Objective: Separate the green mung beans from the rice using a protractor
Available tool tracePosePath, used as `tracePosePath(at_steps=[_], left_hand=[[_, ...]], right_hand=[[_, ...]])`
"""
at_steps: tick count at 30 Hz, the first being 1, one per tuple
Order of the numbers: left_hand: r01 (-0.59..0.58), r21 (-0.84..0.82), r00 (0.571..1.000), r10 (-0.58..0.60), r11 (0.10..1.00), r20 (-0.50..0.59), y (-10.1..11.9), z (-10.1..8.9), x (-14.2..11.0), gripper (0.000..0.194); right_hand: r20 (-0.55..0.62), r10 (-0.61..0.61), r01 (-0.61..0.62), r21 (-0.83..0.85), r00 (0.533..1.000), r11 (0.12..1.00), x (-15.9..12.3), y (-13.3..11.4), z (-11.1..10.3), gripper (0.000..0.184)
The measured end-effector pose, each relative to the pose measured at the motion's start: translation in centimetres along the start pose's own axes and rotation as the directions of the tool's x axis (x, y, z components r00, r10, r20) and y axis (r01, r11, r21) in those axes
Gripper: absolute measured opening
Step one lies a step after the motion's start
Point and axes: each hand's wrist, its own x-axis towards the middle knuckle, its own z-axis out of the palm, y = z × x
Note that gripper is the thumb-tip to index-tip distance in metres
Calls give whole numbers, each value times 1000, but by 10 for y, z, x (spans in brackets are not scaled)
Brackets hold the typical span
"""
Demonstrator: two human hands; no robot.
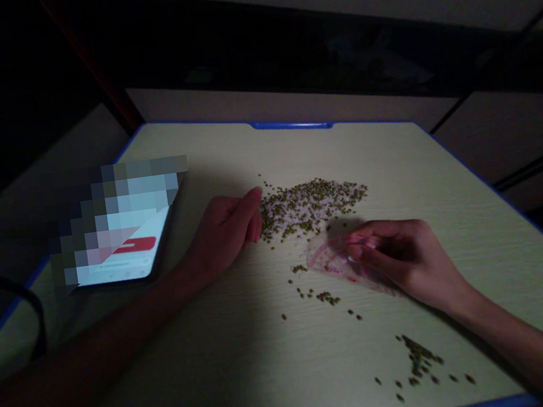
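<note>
A heap of small green beans, which look like mung beans, mixed with pale grains (309, 205) lies on the table's middle. My left hand (227, 229) rests at the heap's left edge, fingers curled closed with the thumb on top; whatever they hold, if anything, is hidden. Between the thumb and fingers of my right hand (409, 259) is a clear plastic protractor (332, 261) with pink markings, tilted low over the table just in front of the heap. Some loose beans (328, 298) lie by the protractor's left edge. Nearer me sits a small separate cluster of beans (419, 357).
A lit tablet or large phone (129, 262) lies on the left of the table, its screen partly blurred out. The pale table (205, 152) has a blue rim and a blue strip (291, 125) at the far edge. A dark cable (38, 308) curves at far left.
</note>
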Motion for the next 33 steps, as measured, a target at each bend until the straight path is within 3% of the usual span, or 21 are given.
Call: tracePosePath(at_steps=[5,24,33], left_hand=[[-6,5,1000,6,1000,4,-1,0,0,53],[15,12,1000,-15,1000,5,2,1,-1,54],[12,3,1000,-12,1000,8,0,1,-1,53]], right_hand=[[-19,-2,2,-9,1000,1000,2,1,2,15],[119,-104,112,-63,987,992,2,5,2,15],[72,-87,90,-32,994,995,0,2,6,11]])
